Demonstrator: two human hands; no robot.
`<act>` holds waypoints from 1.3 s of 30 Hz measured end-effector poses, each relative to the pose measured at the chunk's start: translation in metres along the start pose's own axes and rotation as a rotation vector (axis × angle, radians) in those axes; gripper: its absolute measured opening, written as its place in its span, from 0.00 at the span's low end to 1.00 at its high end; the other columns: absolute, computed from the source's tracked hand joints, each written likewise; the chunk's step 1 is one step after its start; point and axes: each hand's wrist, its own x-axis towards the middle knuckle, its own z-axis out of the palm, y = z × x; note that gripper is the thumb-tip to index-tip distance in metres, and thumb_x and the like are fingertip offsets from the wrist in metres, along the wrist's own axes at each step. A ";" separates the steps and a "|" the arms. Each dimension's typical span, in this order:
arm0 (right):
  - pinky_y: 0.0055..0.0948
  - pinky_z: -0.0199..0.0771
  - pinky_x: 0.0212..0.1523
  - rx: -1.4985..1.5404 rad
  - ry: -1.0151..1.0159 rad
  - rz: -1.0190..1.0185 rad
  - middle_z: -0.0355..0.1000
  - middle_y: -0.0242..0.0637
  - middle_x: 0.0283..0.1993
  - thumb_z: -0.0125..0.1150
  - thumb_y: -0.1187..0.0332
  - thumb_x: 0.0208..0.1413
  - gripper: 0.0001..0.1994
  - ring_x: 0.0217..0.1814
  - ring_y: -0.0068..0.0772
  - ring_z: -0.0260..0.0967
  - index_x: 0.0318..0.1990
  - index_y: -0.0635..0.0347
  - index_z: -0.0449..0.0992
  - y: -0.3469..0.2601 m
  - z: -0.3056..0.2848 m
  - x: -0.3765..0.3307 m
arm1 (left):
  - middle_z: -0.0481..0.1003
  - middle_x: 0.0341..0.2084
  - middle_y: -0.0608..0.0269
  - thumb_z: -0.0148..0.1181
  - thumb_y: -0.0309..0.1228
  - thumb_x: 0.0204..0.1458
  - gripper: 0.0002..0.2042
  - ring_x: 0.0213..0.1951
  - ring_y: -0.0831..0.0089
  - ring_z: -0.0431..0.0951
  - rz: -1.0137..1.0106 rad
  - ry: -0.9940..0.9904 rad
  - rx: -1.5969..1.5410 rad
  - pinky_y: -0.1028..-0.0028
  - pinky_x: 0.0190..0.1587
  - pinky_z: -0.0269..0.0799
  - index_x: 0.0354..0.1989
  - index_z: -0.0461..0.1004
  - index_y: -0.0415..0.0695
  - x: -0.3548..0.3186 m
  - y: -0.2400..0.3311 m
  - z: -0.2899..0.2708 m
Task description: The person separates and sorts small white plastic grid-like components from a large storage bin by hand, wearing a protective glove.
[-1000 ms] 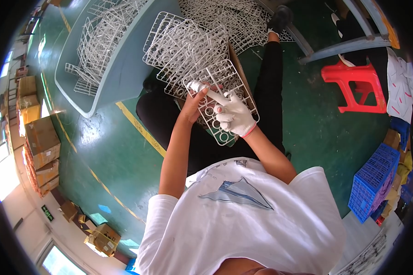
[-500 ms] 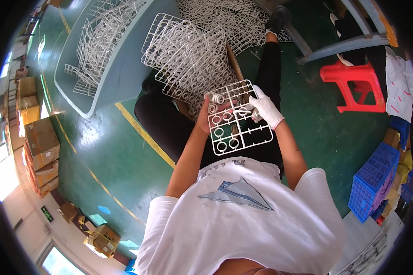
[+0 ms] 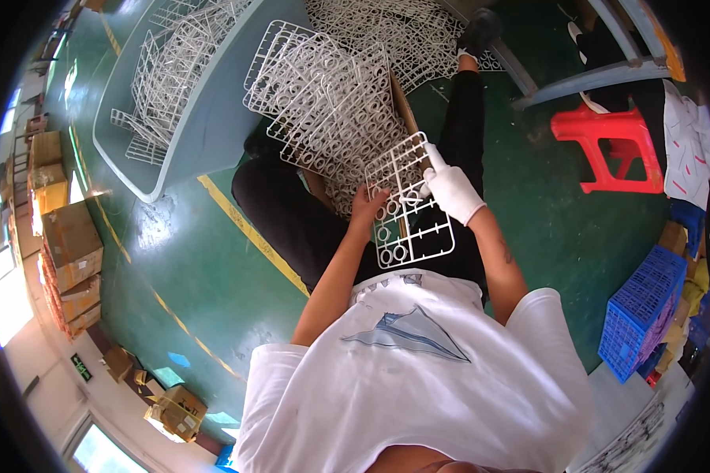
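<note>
A white plastic sprue frame (image 3: 412, 258) with rings in its lower and left cells is tilted in front of my lap. My right hand (image 3: 454, 192), in a white glove, grips its right edge, index finger stretched along the rim. At the left edge my bare left hand (image 3: 363, 210) has its fingers closed round the side near the rings; some fingertips are hidden. The upper cells hold no rings. Just beyond, a stack of similar ring-filled frames (image 3: 315, 98) rests on a cardboard box (image 3: 403, 104) between my legs, with loose rings below.
A grey-blue bin (image 3: 205, 118) of white frames stands at the left. More frames (image 3: 418, 39) lie heaped on the green floor ahead. To the right are a red stool (image 3: 607, 126), a metal table leg (image 3: 592, 81) and a blue crate (image 3: 641, 311). Cartons (image 3: 72, 244) line the left wall.
The frame has shifted slightly and turned more upright. Rings that were by my left hand at its upper left no longer show there. My left hand has moved slightly right and down.
</note>
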 end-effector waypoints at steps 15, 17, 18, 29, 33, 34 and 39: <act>0.34 0.69 0.28 0.036 -0.024 0.026 0.75 0.37 0.27 0.38 0.65 0.59 0.24 0.23 0.41 0.70 0.63 0.50 0.46 -0.010 -0.018 0.003 | 0.74 0.31 0.57 0.46 0.30 0.56 0.08 0.29 0.68 0.77 0.074 -0.133 -0.176 0.76 0.30 0.74 0.38 0.67 0.39 -0.006 0.019 -0.014; 0.35 0.68 0.30 0.057 0.052 0.182 0.75 0.38 0.28 0.38 0.62 0.59 0.25 0.26 0.43 0.70 0.63 0.50 0.45 -0.009 -0.018 0.007 | 0.74 0.35 0.55 0.45 0.26 0.54 0.06 0.33 0.65 0.77 0.036 -0.213 -0.263 0.73 0.33 0.75 0.38 0.68 0.40 -0.005 0.023 -0.017; 0.36 0.67 0.32 0.077 0.103 0.191 0.75 0.38 0.28 0.38 0.61 0.59 0.25 0.28 0.45 0.70 0.63 0.51 0.46 0.002 -0.015 0.010 | 0.73 0.37 0.53 0.44 0.24 0.54 0.06 0.35 0.65 0.76 0.017 -0.252 -0.301 0.73 0.34 0.75 0.38 0.67 0.40 -0.007 0.026 -0.013; 0.24 0.64 0.20 0.409 0.190 0.178 0.70 0.33 0.24 0.41 0.67 0.57 0.21 0.16 0.23 0.60 0.60 0.55 0.57 0.017 -0.001 0.020 | 0.68 0.46 0.50 0.42 0.29 0.57 0.19 0.41 0.62 0.75 -0.037 -0.237 -0.277 0.69 0.38 0.75 0.58 0.53 0.46 -0.018 0.044 0.009; 0.22 0.65 0.23 0.304 0.108 0.217 0.71 0.33 0.27 0.46 0.63 0.56 0.22 0.21 0.23 0.66 0.59 0.54 0.58 0.012 0.003 0.023 | 0.73 0.40 0.57 0.48 0.32 0.56 0.17 0.34 0.69 0.76 0.051 -0.188 -0.209 0.74 0.34 0.74 0.53 0.58 0.48 -0.015 0.036 -0.002; 0.22 0.67 0.27 0.540 0.071 0.223 0.73 0.31 0.33 0.51 0.60 0.54 0.24 0.29 0.21 0.70 0.58 0.55 0.60 0.011 0.006 0.024 | 0.73 0.40 0.58 0.48 0.33 0.56 0.15 0.34 0.70 0.76 0.067 -0.203 -0.213 0.74 0.34 0.74 0.52 0.59 0.48 -0.013 0.036 -0.003; 0.24 0.69 0.28 0.724 -0.210 0.367 0.73 0.27 0.38 0.57 0.62 0.50 0.20 0.38 0.20 0.70 0.50 0.59 0.69 0.010 -0.008 0.014 | 0.73 0.39 0.56 0.49 0.34 0.56 0.14 0.35 0.70 0.76 0.145 -0.270 -0.180 0.75 0.34 0.74 0.49 0.60 0.47 -0.013 0.038 -0.003</act>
